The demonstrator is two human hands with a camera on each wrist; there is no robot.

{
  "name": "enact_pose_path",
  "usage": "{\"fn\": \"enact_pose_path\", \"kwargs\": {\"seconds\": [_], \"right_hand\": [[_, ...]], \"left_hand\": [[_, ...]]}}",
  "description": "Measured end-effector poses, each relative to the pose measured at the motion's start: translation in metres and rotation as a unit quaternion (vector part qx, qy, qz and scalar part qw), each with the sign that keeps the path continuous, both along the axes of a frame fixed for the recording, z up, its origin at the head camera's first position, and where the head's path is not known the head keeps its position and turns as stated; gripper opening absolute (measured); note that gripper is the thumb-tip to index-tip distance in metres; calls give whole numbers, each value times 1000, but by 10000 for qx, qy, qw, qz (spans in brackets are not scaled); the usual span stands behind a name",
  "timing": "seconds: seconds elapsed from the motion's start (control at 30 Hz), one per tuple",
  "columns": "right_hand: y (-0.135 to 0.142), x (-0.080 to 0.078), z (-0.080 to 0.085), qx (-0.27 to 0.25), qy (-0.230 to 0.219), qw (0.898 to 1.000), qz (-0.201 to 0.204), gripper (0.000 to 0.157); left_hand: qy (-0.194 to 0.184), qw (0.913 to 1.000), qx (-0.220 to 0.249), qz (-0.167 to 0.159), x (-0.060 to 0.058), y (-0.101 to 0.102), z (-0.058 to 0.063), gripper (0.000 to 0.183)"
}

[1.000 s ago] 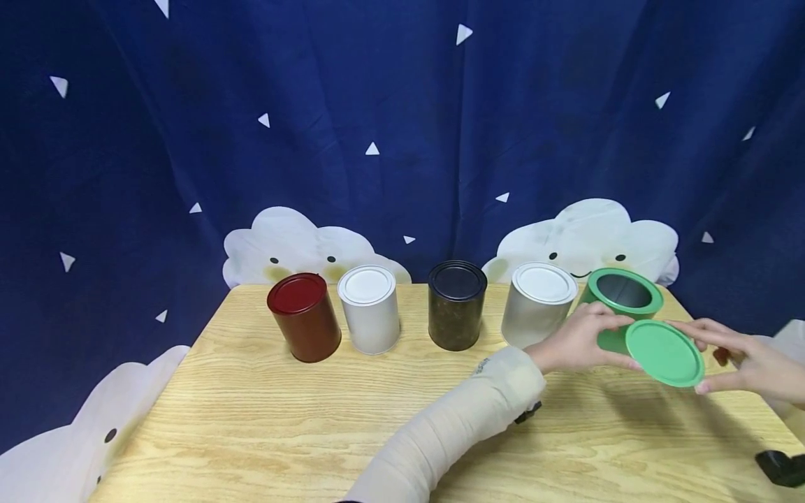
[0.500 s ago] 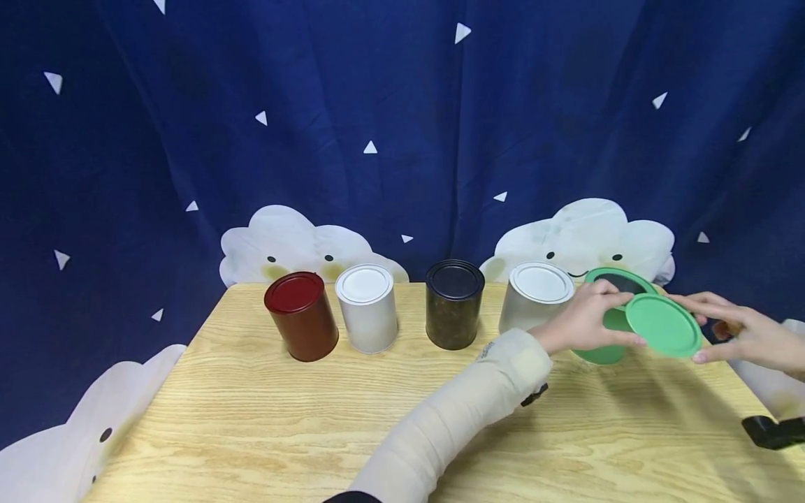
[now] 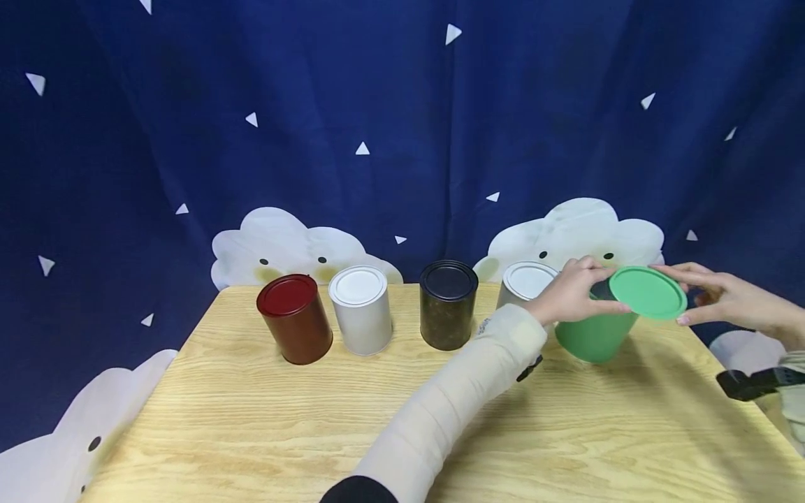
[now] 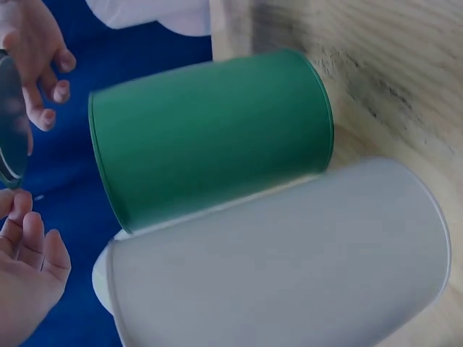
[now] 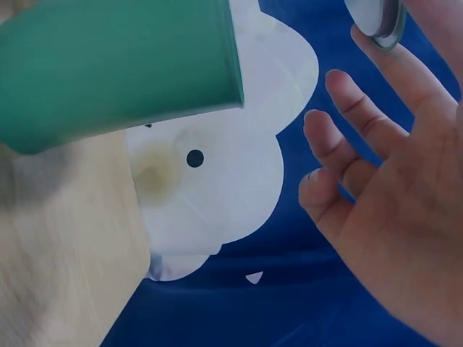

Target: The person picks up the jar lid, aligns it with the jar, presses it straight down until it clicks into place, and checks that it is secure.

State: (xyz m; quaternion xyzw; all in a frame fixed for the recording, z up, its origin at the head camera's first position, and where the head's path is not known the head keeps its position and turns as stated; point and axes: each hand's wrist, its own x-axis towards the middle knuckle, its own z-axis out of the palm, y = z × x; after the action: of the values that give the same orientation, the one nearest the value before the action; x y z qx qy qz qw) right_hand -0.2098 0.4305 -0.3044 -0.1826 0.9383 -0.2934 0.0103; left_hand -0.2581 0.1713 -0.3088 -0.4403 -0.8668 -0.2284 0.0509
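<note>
A round green lid (image 3: pixel 648 292) is held in the air between both hands, tilted with its flat face toward the head camera. My left hand (image 3: pixel 574 292) pinches its left edge, and my right hand (image 3: pixel 732 300) grips the right edge between thumb and fingers. Behind and below stands the green can (image 3: pixel 594 335), its top mostly hidden by the lid and left hand. The left wrist view has the lid (image 4: pixel 11 119) apart from the can (image 4: pixel 210 137). Several fingers of the right hand (image 5: pixel 405 166) spread free of the lid (image 5: pixel 380 18) in the right wrist view.
A white-lidded can (image 3: pixel 528 281) stands left of the green one, partly behind my left hand. Farther left on the wooden table (image 3: pixel 283 426) are a black can (image 3: pixel 448 307), another white can (image 3: pixel 361 311) and a dark red can (image 3: pixel 295 318). A blue curtain (image 3: pixel 402 91) hangs behind.
Both hands have raised the lid, so it now stands higher in the head view and hides the green can's opening. The whole head view has shifted slightly, while the cans stay put.
</note>
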Motion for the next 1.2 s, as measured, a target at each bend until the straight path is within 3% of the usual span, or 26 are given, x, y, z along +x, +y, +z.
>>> {"fn": "enact_pose_path", "kwargs": {"seconds": [0.27,0.4,0.6,0.93,1.2], "right_hand": [[-2,-21,3,-250,-335,9988,240,76],[0,-30,2,-226,-398,9989,116,75],[1,-41,-4,-604,-726,9955,107,73],[3,-55,-16,-1443,-1570,9762,392,73],[4,-59,-31,-1352,-1539,9781,368,74]], "left_hand": [[-226,9996,-102,138,-16,-3,1,69],[-287,9989,-246,270,-22,-2,2,67],[-436,9980,-343,300,-33,-2,-1,66],[-327,9932,-980,535,-44,3,-7,67],[-390,9869,-1345,795,-50,9,-13,67]]}}
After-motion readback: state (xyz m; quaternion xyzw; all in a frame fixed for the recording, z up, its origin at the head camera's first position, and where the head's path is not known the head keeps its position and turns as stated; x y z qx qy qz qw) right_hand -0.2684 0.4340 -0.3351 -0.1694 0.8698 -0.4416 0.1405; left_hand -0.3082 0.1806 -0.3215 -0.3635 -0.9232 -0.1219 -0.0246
